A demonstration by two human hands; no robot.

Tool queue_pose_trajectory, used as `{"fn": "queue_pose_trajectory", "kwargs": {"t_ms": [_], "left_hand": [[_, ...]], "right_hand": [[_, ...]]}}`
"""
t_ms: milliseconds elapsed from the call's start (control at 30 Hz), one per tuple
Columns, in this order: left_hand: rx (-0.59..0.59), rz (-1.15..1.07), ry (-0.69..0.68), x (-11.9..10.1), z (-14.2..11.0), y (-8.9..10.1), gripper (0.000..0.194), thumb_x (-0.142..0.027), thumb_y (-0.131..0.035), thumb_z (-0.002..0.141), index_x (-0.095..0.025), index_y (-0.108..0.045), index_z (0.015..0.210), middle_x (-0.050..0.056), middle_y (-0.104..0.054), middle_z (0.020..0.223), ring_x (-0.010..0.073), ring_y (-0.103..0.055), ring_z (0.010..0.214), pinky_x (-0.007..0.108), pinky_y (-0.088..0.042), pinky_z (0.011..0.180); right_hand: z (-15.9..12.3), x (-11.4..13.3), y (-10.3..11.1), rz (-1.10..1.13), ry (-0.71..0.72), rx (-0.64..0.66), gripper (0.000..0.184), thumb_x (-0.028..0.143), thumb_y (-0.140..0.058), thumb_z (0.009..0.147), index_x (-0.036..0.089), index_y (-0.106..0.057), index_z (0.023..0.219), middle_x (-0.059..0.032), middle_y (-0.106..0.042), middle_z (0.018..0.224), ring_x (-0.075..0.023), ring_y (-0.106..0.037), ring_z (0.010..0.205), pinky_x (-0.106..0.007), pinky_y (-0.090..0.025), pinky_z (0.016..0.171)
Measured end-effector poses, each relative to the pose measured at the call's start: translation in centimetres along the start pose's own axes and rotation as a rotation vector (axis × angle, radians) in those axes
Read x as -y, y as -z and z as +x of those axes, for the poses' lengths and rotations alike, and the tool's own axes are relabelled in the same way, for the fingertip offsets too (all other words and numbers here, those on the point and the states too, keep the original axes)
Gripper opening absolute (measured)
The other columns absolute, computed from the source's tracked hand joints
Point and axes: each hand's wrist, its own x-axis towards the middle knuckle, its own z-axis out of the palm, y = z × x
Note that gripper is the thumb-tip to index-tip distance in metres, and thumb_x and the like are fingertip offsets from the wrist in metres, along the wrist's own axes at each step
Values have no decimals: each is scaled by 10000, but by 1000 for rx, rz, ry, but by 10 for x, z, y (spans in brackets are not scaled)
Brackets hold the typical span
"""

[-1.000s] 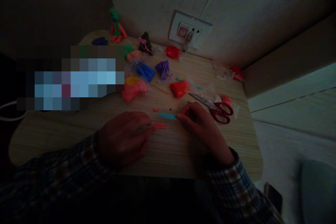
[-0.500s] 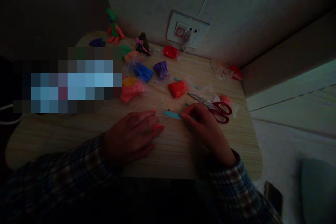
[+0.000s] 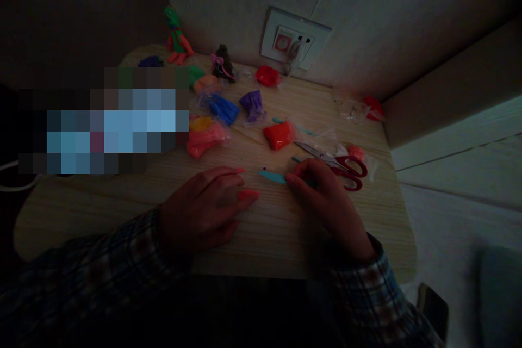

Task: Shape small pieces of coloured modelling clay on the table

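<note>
Left hand moved forward to small coral piece since earlier, fingers loosely spread; right hand pinches teal knife.

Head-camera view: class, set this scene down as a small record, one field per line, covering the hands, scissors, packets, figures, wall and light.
Right hand: pinching a blue tool
Left hand: fingers at a coral piece; grip unclear
Scissors: red-handled, partly hidden by the right hand
Packets: include purple packet, blue packet
Figures: green-and-orange figure; dark figure with pink bow
Surface: wood-grained table
Wall: socket panel
Light: dim
Obscured: pixelated area at left
</note>
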Motion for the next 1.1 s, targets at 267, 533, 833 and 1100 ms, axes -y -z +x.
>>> {"fn": "queue_pose_trajectory", "kwargs": {"t_ms": [267, 533, 833, 1100], "left_hand": [[-18, -25, -31, -1, -2, -1, 310, -199, -490, 895, -162, -553, 1196, 124, -616, 1135, 278, -547, 1128, 431, -501, 913], [-123, -208, 174, 1, 3, 5, 156, -195, -453, 945, -173, -606, 927, 8, -644, 873, 137, -621, 792, 274, -546, 757], [-85, -205, 198, 8, -2, 3, 152, -280, -535, 911, -185, -568, 1024, 54, -622, 963, 182, -611, 888, 331, -547, 782], [-91, -132, 191, 9, -11, 1, 155, -294, -530, 912, -185, -599, 997, 54, -616, 961, 194, -597, 869, 367, -533, 756]], "right_hand": [[-2, 0, 1, -18, 16, -9, 149, 323, -588, 813, 206, -528, 744, -23, -561, 776, -180, -530, 751, -310, -404, 669], [-15, 6, 0, -239, 144, 47, 123, 329, -549, 866, 206, -545, 858, -47, -581, 889, -210, -547, 834, -354, -378, 736], [-20, -2, 2, -423, 166, 4, 86, 282, -513, 879, 209, -545, 910, -53, -588, 943, -233, -557, 858, -411, -333, 799], [-27, -2, 3, -429, 203, -36, 127, 244, -509, 885, 218, -552, 1002, -74, -569, 1077, -262, -513, 1050, -449, -298, 899]]}}
